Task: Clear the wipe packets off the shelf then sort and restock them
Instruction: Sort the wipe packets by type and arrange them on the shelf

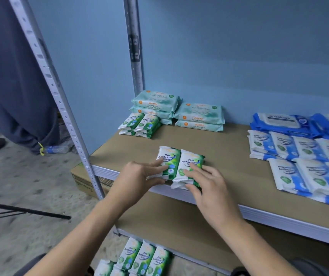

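Restocking looks underway: the left hand (139,176) and right hand (209,188) each pinch a stack of pine antibacterial wipe packets (179,166) at the front edge of the shelf (229,156), probably to be slid back beside the rear-left green stacks (139,124).

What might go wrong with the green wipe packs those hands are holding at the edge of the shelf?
1. The green packets sit stacked right at the shelf edge. If the left hand or right hand slips, they might fall off.
2. The two stacks look loose, so the top packs may slide apart when pushed back.
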`<action>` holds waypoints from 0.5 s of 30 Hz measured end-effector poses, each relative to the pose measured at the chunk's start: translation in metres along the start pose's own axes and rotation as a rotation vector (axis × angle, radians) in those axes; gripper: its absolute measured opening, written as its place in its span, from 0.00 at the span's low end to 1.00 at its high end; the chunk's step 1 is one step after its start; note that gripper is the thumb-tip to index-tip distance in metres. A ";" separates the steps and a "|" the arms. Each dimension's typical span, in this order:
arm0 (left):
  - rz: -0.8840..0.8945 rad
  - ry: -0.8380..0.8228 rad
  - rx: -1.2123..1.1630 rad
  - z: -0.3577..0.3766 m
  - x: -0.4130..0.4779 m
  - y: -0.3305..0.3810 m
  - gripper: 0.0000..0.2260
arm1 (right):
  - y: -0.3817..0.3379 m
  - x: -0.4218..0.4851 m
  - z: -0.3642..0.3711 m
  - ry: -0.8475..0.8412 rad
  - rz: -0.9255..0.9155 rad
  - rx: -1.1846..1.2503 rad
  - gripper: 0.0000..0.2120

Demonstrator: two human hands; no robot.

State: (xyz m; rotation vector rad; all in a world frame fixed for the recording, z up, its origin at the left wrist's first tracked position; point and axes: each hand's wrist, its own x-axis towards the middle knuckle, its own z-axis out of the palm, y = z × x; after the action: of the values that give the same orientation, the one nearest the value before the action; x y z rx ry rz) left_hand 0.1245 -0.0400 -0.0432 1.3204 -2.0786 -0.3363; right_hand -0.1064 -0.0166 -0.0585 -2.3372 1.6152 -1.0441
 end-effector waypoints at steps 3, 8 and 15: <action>-0.004 0.014 0.052 0.001 0.012 -0.007 0.20 | 0.006 0.013 0.002 -0.046 0.021 0.031 0.19; -0.041 -0.031 0.141 0.006 0.042 -0.016 0.21 | 0.014 0.045 0.006 -0.101 0.065 0.052 0.18; -0.056 -0.079 0.318 0.005 0.094 -0.044 0.22 | 0.033 0.099 0.028 -0.140 0.078 0.040 0.18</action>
State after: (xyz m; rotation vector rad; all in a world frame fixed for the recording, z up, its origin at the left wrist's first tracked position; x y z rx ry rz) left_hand 0.1259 -0.1435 -0.0342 1.5741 -2.2313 -0.0838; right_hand -0.0963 -0.1231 -0.0482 -2.2464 1.6044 -0.8681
